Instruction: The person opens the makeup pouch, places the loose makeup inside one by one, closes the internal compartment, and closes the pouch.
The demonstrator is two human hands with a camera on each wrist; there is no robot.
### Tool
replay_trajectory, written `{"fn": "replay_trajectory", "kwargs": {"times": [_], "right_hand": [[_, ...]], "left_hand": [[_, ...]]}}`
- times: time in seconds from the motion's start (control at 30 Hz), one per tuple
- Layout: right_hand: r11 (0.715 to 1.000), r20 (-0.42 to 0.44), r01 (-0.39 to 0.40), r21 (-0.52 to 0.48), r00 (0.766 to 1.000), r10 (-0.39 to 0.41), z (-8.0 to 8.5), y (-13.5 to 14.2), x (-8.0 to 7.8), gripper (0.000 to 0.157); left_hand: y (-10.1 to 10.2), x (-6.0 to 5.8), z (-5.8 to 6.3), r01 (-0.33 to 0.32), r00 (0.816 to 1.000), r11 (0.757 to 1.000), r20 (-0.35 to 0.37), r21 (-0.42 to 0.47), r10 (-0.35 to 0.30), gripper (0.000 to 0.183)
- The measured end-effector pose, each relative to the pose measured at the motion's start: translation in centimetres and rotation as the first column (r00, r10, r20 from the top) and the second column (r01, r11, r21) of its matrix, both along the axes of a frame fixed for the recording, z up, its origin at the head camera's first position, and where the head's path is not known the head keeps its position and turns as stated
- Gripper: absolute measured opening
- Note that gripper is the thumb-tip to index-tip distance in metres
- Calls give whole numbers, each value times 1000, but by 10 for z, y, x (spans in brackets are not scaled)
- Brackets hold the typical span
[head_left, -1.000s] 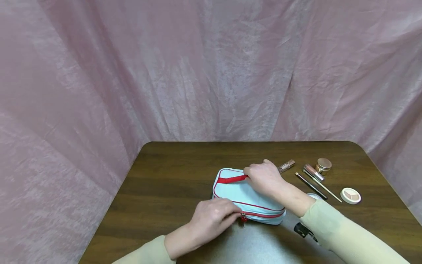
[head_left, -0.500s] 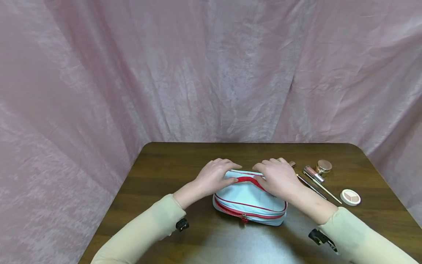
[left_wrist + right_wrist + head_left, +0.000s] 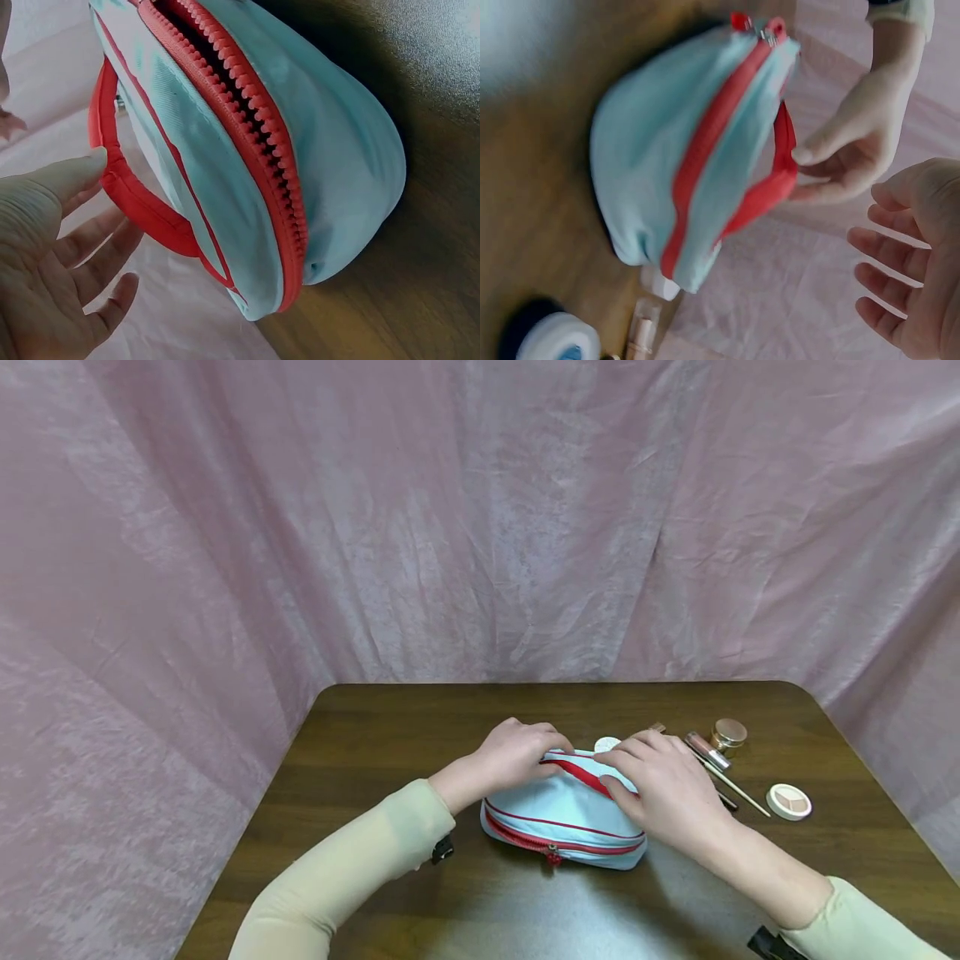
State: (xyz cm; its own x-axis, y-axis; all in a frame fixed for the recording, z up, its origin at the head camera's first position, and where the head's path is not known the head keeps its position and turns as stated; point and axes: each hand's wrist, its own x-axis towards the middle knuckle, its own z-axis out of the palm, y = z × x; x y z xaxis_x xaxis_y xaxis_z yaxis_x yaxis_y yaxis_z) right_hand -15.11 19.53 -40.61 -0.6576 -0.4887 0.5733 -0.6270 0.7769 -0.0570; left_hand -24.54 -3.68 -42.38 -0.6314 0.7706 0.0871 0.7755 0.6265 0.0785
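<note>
1. pinching the red handle (image 3: 588,777) is your left hand (image 3: 517,752).
2. your right hand (image 3: 671,781) hovers beside the handle, fingers relaxed.
3. the pale-blue bag (image 3: 555,814) sits on the table (image 3: 390,743), left of the round palette (image 3: 789,802).

Pale blue bag (image 3: 558,814) with dark red piping is sitting base-down on the table (image 3: 390,735), zipper side facing near. Red handle (image 3: 588,778) is arching up off the top. Red zipper (image 3: 246,139) is gaping left of its pull (image 3: 553,858), teeth standing apart; right stretch is showing closed.
</note>
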Motion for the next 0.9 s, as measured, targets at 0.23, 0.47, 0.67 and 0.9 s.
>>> {"fn": "replay_trajectory", "kwargs": {"times": [0.23,0.47,0.67,0.9], "right_hand": [[995,-15,-77,-66,997,76,-12,0,29,24],[973,70,-162,-163,982,175,-30,-15,57,30],[926,323,-211,-312,894,312,-56,-27,83,30],[794,729,86,-602,464,502,-70,-31,92,29]], "left_hand": [[4,0,0,18,999,1000,-27,-19,-19,28],[4,1,0,42,997,999,-56,-32,-43,24],[4,3,-4,19,998,1000,-57,-19,-20,19],[5,4,-3,7,998,1000,-55,-10,-7,17]]}}
